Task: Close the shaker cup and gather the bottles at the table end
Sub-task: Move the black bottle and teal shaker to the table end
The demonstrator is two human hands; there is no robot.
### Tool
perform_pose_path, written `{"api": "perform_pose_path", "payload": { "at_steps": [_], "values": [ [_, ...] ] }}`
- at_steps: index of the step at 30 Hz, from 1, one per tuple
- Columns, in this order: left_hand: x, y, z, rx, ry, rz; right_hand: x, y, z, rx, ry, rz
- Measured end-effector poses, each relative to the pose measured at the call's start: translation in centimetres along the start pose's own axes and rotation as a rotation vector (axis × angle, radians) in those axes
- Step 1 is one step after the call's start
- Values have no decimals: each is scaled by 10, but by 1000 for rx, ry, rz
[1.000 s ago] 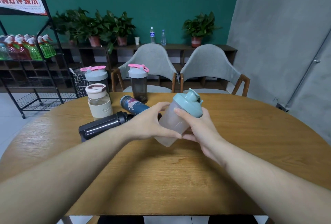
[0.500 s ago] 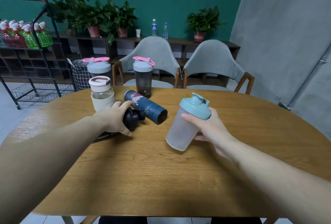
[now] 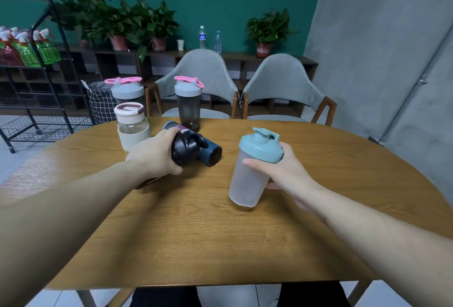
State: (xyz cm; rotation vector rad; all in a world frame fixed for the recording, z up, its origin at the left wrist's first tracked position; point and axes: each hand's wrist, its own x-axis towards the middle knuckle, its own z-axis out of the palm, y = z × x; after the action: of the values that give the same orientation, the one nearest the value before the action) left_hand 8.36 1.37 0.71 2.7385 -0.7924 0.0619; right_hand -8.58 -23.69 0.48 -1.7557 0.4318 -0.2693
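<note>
My right hand (image 3: 286,171) holds a frosted shaker cup (image 3: 250,179) with a teal lid, tilted slightly, just above the wooden table (image 3: 220,238). My left hand (image 3: 154,152) grips a black bottle (image 3: 187,149) near its cap end and lifts that end off the table. Behind it a dark blue bottle (image 3: 212,154) lies on its side. A clear bottle with a cream sleeve (image 3: 132,126) stands at the far left, and two dark shakers with grey lids and pink loops (image 3: 127,93) (image 3: 188,103) stand at the far edge.
Two grey chairs (image 3: 282,85) stand behind the table's far edge. A black metal rack (image 3: 29,61) with spray bottles is at the left, beside a grid-pattern basket (image 3: 100,105). Potted plants and water bottles line a low shelf at the back wall.
My left hand let go of the shaker cup, reached left to the black bottle and raised its cap end. My right hand carried the shaker to the right and turned it more upright.
</note>
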Motion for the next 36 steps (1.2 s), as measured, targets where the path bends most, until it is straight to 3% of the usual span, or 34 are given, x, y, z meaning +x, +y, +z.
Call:
{"api": "perform_pose_path", "payload": {
  "at_steps": [10,22,36],
  "values": [
    [28,125,-10,-489,14,147,-10,-3,-72,-63,115,-56],
    [138,294,65,-943,2,159,75,22,-226,-207,376,-55],
    [248,396,164,-1009,26,105,208,80,-341,-245,465,-48]
  ]
}}
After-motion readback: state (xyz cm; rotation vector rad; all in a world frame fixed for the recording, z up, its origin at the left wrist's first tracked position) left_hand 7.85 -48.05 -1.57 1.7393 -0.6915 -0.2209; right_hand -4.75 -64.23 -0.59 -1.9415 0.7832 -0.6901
